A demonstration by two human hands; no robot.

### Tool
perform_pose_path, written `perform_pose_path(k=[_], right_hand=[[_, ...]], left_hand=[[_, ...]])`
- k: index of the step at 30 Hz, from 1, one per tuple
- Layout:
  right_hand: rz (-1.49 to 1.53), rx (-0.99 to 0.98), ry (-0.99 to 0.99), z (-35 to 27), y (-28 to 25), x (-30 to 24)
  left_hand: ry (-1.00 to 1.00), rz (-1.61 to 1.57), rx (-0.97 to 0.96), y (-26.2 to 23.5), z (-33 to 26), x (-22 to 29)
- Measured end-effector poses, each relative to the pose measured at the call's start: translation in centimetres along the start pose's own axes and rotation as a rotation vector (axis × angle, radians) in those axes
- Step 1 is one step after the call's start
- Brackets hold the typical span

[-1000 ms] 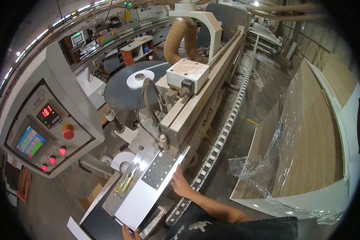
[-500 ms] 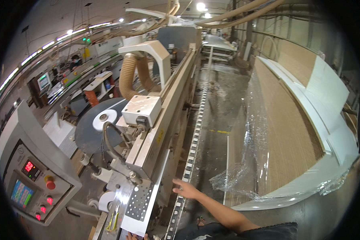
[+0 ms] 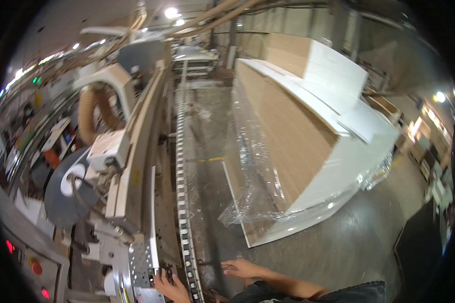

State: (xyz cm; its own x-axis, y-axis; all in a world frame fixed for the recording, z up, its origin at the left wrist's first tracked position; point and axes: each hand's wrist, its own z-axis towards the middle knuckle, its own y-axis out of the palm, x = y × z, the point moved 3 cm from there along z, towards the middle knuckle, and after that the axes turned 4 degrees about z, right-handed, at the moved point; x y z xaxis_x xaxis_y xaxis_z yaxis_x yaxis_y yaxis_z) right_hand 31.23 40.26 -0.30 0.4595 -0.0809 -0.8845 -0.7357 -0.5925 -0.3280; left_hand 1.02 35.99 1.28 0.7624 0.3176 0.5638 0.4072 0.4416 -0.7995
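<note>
Panel (image 3: 153, 217) at seven o'clock; left hand (image 3: 172, 289), fingers spread at its near end; right hand (image 3: 243, 268) at six, empty, fingers outstretched; we'd press lightly, keeping the panel straight.

L hand (image 3: 171, 288) fwd, fingers a bit apart; R hand (image 3: 241, 268) loose, fingers pointing L, forearm (image 3: 292, 288) angled.
</note>
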Motion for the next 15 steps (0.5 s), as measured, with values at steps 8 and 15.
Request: perform_pose_path(k=[8, 15], right_hand=[[-0.065, 0.255, -0.176, -6.7, -7.1, -0.2], [0.085, 0.329, -0.258, -13.4, -13.6, 3.3]], left_hand=[[0.568, -0.561, -0.114, 0.0, -3.0, 22.3], [1.154, -0.609, 0.102, -7.0, -6.8, 50.0]])
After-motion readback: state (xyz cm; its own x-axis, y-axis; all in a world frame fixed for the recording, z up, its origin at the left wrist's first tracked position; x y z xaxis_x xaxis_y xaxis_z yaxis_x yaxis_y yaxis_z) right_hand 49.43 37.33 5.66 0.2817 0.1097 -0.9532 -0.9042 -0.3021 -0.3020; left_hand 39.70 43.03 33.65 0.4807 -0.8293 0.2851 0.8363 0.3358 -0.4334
